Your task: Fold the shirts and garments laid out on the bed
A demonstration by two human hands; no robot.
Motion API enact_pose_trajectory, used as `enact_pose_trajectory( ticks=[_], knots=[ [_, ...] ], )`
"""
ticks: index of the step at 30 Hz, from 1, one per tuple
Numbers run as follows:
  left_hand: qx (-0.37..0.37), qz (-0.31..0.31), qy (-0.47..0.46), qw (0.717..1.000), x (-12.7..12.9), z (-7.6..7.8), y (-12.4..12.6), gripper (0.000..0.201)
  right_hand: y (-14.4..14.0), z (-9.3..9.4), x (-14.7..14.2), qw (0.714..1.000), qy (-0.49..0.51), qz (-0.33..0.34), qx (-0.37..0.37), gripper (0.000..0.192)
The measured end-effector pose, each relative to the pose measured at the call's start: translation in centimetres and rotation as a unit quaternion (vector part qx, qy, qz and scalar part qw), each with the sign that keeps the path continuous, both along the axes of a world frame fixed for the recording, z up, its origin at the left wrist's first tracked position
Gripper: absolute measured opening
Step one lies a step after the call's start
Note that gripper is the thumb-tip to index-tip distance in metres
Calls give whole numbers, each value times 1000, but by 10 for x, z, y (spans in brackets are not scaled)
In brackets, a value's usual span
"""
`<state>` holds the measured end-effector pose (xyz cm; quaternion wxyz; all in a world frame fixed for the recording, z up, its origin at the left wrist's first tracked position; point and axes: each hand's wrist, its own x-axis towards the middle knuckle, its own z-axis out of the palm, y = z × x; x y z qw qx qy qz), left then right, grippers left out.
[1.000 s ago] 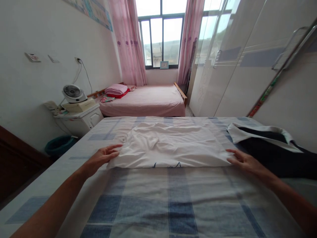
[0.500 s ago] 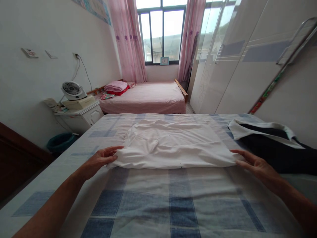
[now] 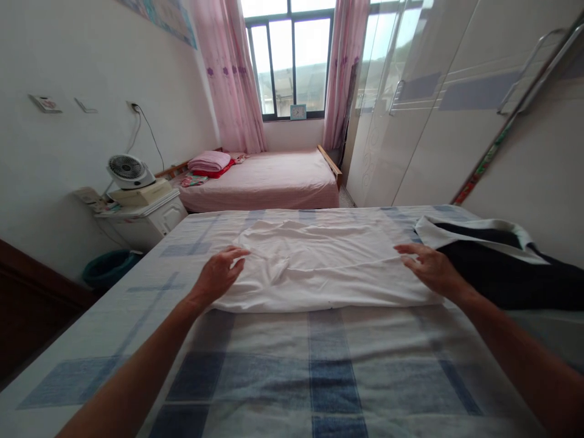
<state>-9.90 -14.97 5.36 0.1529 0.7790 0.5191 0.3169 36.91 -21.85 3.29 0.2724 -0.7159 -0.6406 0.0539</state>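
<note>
A white garment (image 3: 328, 286), perhaps a shirt, lies on the bed in front of me, its near edge folded over into a long strip. Over its left end is my left hand (image 3: 223, 267), thumb and fingers apart and nothing between them. My right hand (image 3: 426, 264) hovers at the garment's right end, fingers also parted and holding nothing. Whether the fingertips touch the cloth I cannot tell. Wrinkles gather on the garment's left part, near my left hand.
Under the garment is a bedsheet (image 3: 255, 371) with blue patches. A black and white garment (image 3: 493, 261) lies at the right. Beyond stands a pink-covered bed (image 3: 274, 176). At the left are a cabinet (image 3: 159, 216) with a fan (image 3: 130, 170) and a bin (image 3: 109, 267); a wardrobe (image 3: 424, 121) stands right.
Both hands have let go of the garment's near corners and moved inward and away from me, over its ends. The view has shifted slightly; the garment lies about where it was.
</note>
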Motion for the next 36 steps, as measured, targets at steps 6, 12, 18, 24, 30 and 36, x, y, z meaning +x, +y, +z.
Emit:
enact_pose_trajectory(
  ticks=[6, 12, 18, 24, 30, 36],
  knots=[
    [38, -76, 154, 984, 35, -53, 1, 44, 26, -40, -13, 997, -67, 44, -3, 26],
    [-17, -59, 254, 965, 28, -67, 0, 57, 22, -57, -3, 995, -93, -40, 24, 25],
    [-18, -57, 281, 958, 28, -65, 0, 60, 24, -52, -6, 991, -102, -85, 21, 20],
    [1, -45, 301, 953, 26, -70, 2, 57, 24, -51, 0, 990, -101, -96, 23, 17],
    [7, -46, 319, 946, 26, -69, 2, 57, 15, -33, -25, 979, -148, -76, 115, 25],
    [0, -43, 326, 944, 27, -67, 2, 57, 1, -41, -87, 962, -185, 195, 48, 50]
  ],
)
